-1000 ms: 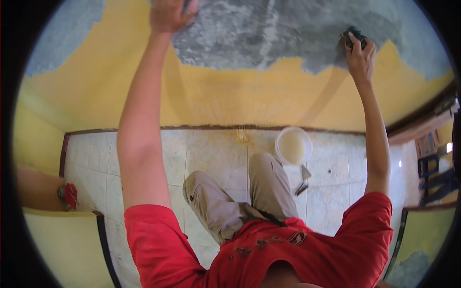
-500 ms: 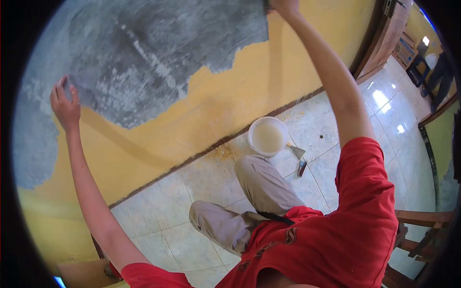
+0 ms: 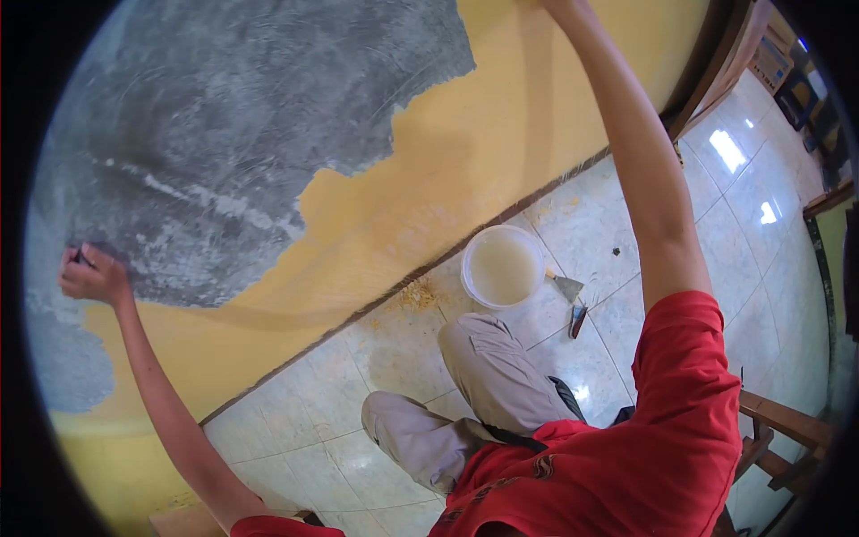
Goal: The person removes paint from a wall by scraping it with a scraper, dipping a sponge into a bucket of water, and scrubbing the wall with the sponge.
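My left hand (image 3: 94, 275) is raised against the wall at the far left, its fingers curled in. A small dark patch shows between the fingers, but I cannot make out what it is. Around it spreads a large grey patch (image 3: 268, 98) with whitish streaks and a ragged edge, bordered by yellow paint (image 3: 465, 152). My right arm (image 3: 640, 161) reaches up past the top edge of the view, so that hand is hidden from sight.
A white bucket (image 3: 467, 279) of cloudy liquid stands on the tiled floor by the wall. Beside it lie a scraper (image 3: 566, 286) and a small dark-handled tool (image 3: 578, 320). Yellowish flakes (image 3: 419, 295) litter the wall's foot. Wooden furniture (image 3: 778, 419) is at the right.
The view has shifted, and the wall patch sits further left and lower. My left hand has moved down and its fingers have curled in. My right hand has left the top of the view.
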`<state>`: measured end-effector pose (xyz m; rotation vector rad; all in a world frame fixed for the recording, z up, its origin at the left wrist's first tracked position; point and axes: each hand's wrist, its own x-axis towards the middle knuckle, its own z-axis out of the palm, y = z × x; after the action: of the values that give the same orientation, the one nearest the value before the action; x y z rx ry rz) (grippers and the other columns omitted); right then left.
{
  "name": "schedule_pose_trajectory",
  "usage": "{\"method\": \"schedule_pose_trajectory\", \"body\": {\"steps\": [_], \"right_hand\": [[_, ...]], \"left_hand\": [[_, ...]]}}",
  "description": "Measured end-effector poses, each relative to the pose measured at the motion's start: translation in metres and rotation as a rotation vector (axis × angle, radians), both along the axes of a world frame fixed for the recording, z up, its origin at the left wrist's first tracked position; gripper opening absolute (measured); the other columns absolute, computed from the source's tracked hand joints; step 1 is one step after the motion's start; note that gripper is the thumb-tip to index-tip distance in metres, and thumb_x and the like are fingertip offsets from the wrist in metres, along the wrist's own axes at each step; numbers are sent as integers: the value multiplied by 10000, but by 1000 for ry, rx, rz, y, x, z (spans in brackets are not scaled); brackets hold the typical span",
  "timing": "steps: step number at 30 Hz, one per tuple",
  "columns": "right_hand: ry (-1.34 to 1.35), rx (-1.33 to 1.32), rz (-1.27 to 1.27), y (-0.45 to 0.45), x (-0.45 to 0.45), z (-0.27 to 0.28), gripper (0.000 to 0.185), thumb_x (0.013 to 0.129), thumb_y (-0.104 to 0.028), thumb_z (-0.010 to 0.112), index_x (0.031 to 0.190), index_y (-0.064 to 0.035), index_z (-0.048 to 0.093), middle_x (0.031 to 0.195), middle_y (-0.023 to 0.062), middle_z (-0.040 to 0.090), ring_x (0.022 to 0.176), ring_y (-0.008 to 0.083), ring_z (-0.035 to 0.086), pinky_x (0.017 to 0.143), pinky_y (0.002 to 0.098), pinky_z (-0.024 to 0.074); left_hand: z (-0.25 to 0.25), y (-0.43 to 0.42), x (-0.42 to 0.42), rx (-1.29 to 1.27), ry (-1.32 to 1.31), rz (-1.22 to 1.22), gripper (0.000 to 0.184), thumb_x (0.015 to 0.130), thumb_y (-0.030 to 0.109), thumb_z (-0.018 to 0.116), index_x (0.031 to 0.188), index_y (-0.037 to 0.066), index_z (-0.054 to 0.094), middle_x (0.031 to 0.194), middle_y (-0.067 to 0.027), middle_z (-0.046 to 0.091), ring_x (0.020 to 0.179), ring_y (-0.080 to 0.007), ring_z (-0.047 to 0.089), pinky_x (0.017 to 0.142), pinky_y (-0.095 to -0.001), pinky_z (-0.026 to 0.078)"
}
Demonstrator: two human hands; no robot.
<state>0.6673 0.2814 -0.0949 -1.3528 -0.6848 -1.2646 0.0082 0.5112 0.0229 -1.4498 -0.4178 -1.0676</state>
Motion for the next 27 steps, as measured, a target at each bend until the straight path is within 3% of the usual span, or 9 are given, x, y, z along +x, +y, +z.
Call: {"method": "schedule_pose_trajectory", "body": {"steps": [4, 7, 10, 12, 14, 16, 18, 22, 27], "right_hand": [[-325, -331, 175, -14, -54, -85, 326, 907, -99, 579, 1216, -48, 491, 1122, 257, 428, 1012, 421, 450, 852, 519, 392], [-344, -350, 189, -13, -15, -170, 384, 889, -194, 668, 1216, -57, 520, 1145, 225, 524, 962, 397, 524, 810, 505, 435], [69, -167, 221, -4, -16, -175, 485, 847, -114, 669, 1292, -90, 478, 1133, 220, 523, 957, 412, 509, 810, 528, 422], [304, -2, 235, 7, -60, -130, 243, 964, -186, 545, 1124, -4, 558, 1095, 291, 531, 988, 450, 531, 805, 521, 443], [-116, -103, 146, 32, -78, -153, 630, 785, -76, 674, 1372, -138, 452, 1094, 247, 505, 953, 403, 493, 804, 534, 401], [-222, -335, 335, 11, -125, -177, 582, 675, -147, 763, 1235, -142, 600, 1079, 208, 538, 982, 383, 522, 819, 513, 410], [-307, -393, 326, 1, -110, -196, 499, 709, -159, 776, 1183, -123, 625, 1079, 203, 537, 964, 381, 531, 807, 502, 414], [125, -151, 222, 21, -99, -190, 509, 766, -17, 743, 1226, -19, 526, 1045, 221, 569, 961, 390, 514, 796, 506, 410], [-90, -203, 376, 45, -203, -213, 578, 768, -161, 705, 1317, -215, 536, 1093, 206, 492, 958, 367, 486, 792, 497, 386]], "left_hand": [[3, -3, -1, -29, 12, -70, 318, 921, 364, 564, 941, 46, 561, 994, -110, 608, 924, -343, 524, 827, -486, 376], [5, 8, -10, -24, 12, -53, 343, 925, 377, 565, 957, 35, 558, 997, -107, 612, 930, -343, 519, 843, -484, 370], [12, 7, -11, 25, 59, 15, 382, 923, 404, 568, 957, 23, 553, 993, -116, 613, 927, -343, 517, 834, -483, 372], [11, 9, -14, 33, 60, 13, 390, 921, 410, 570, 950, 22, 556, 987, -126, 613, 917, -340, 520, 824, -483, 375], [10, 11, -11, 18, 58, -36, 393, 919, 413, 572, 948, 22, 563, 971, -133, 613, 904, -339, 524, 814, -482, 377], [11, 9, -17, -1, 53, -65, 392, 917, 414, 572, 948, 23, 570, 957, -137, 613, 894, -338, 527, 808, -480, 379], [10, 16, -22, -15, 31, -63, 391, 909, 410, 574, 942, 21, 583, 934, -136, 612, 882, -339, 529, 818, -477, 377], [9, 20, -28, 27, 38, 18, 397, 896, 411, 575, 931, 17, 594, 917, -135, 610, 881, -340, 530, 836, -480, 373], [6, 9, -8, 20, 16, -13, 391, 882, 410, 569, 902, 21, 597, 921, -130, 618, 903, -345, 526, 837, -488, 370]]}}
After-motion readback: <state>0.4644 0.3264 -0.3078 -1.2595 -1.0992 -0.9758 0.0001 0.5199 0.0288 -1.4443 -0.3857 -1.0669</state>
